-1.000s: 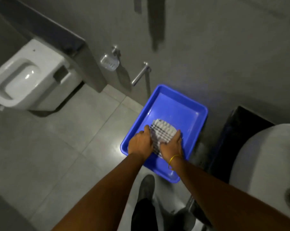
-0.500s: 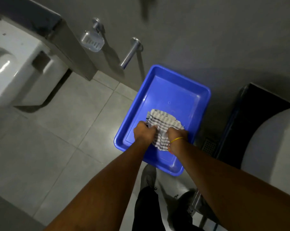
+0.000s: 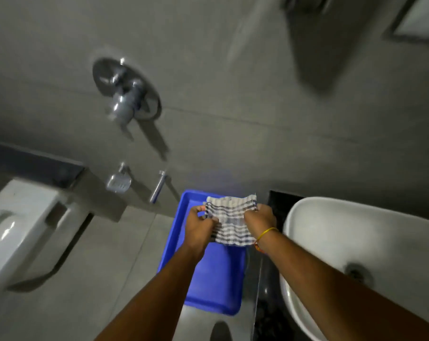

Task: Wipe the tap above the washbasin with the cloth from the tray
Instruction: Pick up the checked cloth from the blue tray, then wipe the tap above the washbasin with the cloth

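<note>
Head view. The left hand [image 3: 200, 226] is closed in a pinch on the left edge of the cloth [image 3: 233, 221], fingers curled under and thumb on top. The right hand [image 3: 260, 221] is closed on the right edge in the same manner. The cloth hangs stretched between the two hands, raised clear of the tray [image 3: 216, 286], which lies directly beneath it on the floor [image 3: 90, 279].

Count: one cloth, one tray, one washbasin [image 3: 356, 242], two hands, one wristband [image 3: 265, 233]. The tap above the washbasin is not in view.

Materials and shapes: the cloth is a thin woven fabric, white with dark checked stripes, roughly rectangular and slightly rippled. The tray is blue, glossy, rectangular, with rounded corners and a raised rim. The washbasin is white, glazed and rounded, with a dark drain opening; it sits to the right of the tray on a dark counter [image 3: 280, 200]. The wristband is a thin yellow loop on the right wrist.

On the grey wall: one round chrome mixer valve [image 3: 127, 94], one wire soap holder [image 3: 118, 183] and one chrome spout [image 3: 159, 188]. One white toilet [image 3: 19, 227] is at the left. The floor is large grey tile. A dark shoe [image 3: 221, 331] shows at the bottom edge.
</note>
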